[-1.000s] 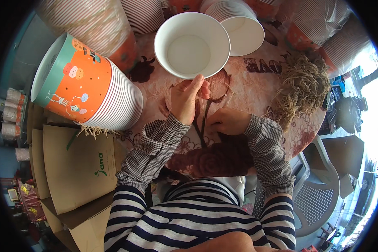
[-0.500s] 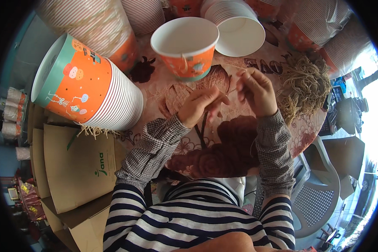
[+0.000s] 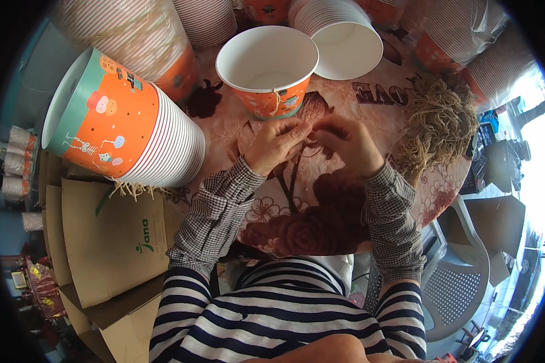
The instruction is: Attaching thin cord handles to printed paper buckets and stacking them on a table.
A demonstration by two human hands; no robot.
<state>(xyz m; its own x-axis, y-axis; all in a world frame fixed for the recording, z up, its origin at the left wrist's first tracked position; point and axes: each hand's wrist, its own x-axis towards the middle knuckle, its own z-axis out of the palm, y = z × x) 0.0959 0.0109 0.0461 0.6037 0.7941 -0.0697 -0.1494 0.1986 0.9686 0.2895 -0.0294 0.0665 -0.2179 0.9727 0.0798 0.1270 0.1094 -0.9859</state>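
Note:
My left hand [image 3: 278, 144] and my right hand [image 3: 350, 140] meet fingertip to fingertip above the table, both pinched closed on a thin strand of twine, mostly hidden by the fingers. Just beyond them an orange and green paper bucket [image 3: 265, 97] stands upright with its white inside showing. A short piece of twine [image 3: 277, 103] hangs down its front from a hole below the rim. Right of my right hand lies a shaggy bundle of beige twine [image 3: 437, 124].
A nested stack of patterned paper buckets [image 3: 112, 118] lies tilted at the left, twine ends under it. Another stack [image 3: 348, 51] lies behind, with wrapped stacks [image 3: 124, 36] around. Cardboard boxes [image 3: 112, 236] stand lower left, a grey plastic chair [image 3: 457, 290] lower right. A flowered cloth [image 3: 272, 206] covers the table.
My hands have come together at the fingertips; the right moved left and slightly down, the left turned inward. The upright bucket looks slightly shifted, its hanging twine now further right.

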